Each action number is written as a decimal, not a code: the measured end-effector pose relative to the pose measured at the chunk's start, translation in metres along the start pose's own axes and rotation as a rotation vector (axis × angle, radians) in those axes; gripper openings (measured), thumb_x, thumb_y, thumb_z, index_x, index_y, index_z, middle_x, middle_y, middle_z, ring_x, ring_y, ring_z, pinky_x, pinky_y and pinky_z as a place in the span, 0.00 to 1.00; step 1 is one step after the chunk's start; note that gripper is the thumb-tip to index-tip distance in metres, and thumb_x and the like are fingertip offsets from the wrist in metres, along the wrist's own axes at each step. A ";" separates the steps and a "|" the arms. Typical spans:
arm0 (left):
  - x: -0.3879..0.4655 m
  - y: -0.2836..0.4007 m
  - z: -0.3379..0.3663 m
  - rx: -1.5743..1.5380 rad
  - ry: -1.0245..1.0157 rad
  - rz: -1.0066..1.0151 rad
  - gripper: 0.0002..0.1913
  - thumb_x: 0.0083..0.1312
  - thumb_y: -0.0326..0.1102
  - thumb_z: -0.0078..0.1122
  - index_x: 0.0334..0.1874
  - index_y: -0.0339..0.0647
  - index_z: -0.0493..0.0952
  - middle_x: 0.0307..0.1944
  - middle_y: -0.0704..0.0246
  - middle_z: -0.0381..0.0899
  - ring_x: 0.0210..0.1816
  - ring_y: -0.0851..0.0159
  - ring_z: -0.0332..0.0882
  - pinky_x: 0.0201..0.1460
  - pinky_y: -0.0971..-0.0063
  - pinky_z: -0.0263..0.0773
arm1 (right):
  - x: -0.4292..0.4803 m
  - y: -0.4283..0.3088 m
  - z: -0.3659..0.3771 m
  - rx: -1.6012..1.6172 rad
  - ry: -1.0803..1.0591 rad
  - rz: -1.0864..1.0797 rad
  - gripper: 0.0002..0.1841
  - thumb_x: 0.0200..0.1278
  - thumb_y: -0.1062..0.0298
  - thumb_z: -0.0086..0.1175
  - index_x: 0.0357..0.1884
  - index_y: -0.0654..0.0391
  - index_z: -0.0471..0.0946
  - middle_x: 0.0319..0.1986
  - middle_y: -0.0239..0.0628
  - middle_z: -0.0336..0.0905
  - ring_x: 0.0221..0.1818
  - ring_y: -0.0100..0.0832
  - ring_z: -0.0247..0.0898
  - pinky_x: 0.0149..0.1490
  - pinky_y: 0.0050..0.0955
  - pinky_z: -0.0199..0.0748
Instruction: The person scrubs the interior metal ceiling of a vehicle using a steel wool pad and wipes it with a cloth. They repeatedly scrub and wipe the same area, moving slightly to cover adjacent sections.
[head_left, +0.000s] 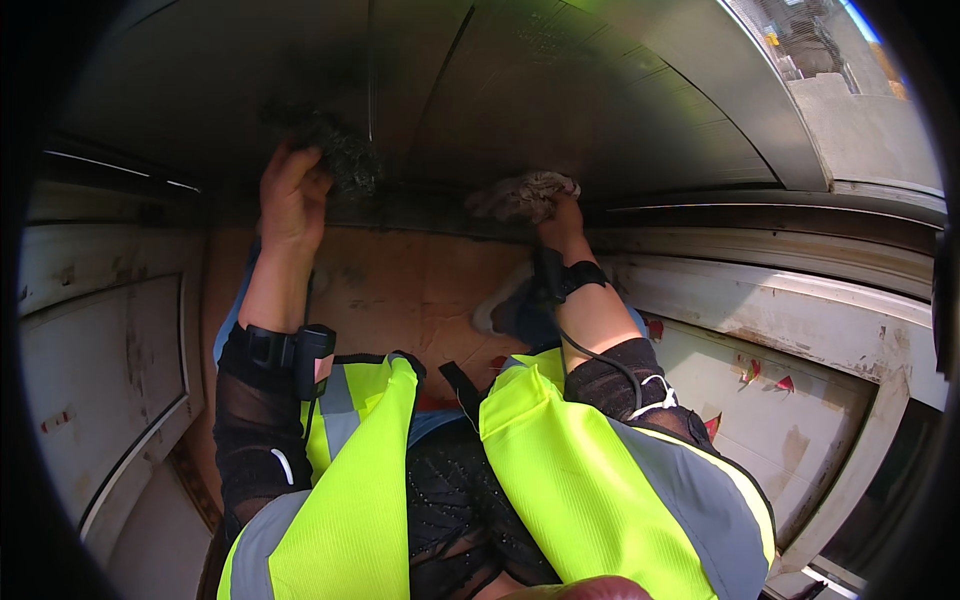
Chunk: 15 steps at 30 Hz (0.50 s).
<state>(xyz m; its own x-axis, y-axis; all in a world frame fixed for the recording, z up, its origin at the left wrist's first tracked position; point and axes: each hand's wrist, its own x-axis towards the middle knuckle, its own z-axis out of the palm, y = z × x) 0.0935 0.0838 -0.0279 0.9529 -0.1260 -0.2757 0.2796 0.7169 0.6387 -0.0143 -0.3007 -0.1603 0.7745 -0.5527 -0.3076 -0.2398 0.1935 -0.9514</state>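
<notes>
A dark metal panel (480, 97) with vertical seams stands before me. My left hand (295, 191) is raised at its lower left, with the fingers around the near end of a dark, shaggy, mesh-like scrubber or cloth (345, 154). That dark bundle lies against the panel; its exact kind cannot be told. To the right, my right hand (562, 217) grips a crumpled pale pinkish rag (532, 193) near the panel's lower part. Black straps with small devices are on both arms, and a cable runs along the right one.
Brown sheeting (397, 277) covers the floor, with a shoe on it. White, stained framed panels stand at left (112, 352) and right (757, 405), the right one with red scraps. At the upper right, a window-like opening (862, 112) shows a pale wall.
</notes>
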 end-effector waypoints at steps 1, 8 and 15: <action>0.000 -0.001 -0.001 0.022 0.052 -0.039 0.18 0.56 0.25 0.49 0.51 0.39 0.69 0.45 0.70 0.74 0.47 0.71 0.70 0.47 0.79 0.65 | -0.007 -0.015 0.001 0.084 0.003 0.063 0.14 0.53 0.78 0.43 0.43 0.63 0.70 0.40 0.44 0.73 0.44 0.40 0.71 0.43 0.36 0.73; -0.002 -0.003 0.005 0.009 0.030 0.020 0.17 0.53 0.27 0.54 0.47 0.40 0.69 0.37 0.72 0.74 0.36 0.72 0.72 0.35 0.79 0.65 | -0.058 -0.163 0.039 0.675 -0.028 0.133 0.18 0.51 0.77 0.44 0.47 0.61 0.68 0.43 0.43 0.73 0.46 0.40 0.71 0.50 0.36 0.72; -0.003 -0.003 0.010 0.069 0.031 -0.001 0.18 0.53 0.27 0.54 0.47 0.40 0.69 0.38 0.71 0.74 0.38 0.71 0.72 0.37 0.77 0.66 | -0.054 -0.182 0.063 0.554 -0.061 -0.162 0.20 0.47 0.84 0.43 0.46 0.60 0.67 0.40 0.41 0.72 0.41 0.39 0.73 0.45 0.37 0.75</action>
<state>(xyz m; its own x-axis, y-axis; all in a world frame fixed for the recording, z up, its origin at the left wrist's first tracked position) 0.0911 0.0756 -0.0217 0.9490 -0.1047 -0.2975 0.2888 0.6677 0.6861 0.0245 -0.2551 0.0307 0.8121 -0.5661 -0.1415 0.2141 0.5148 -0.8302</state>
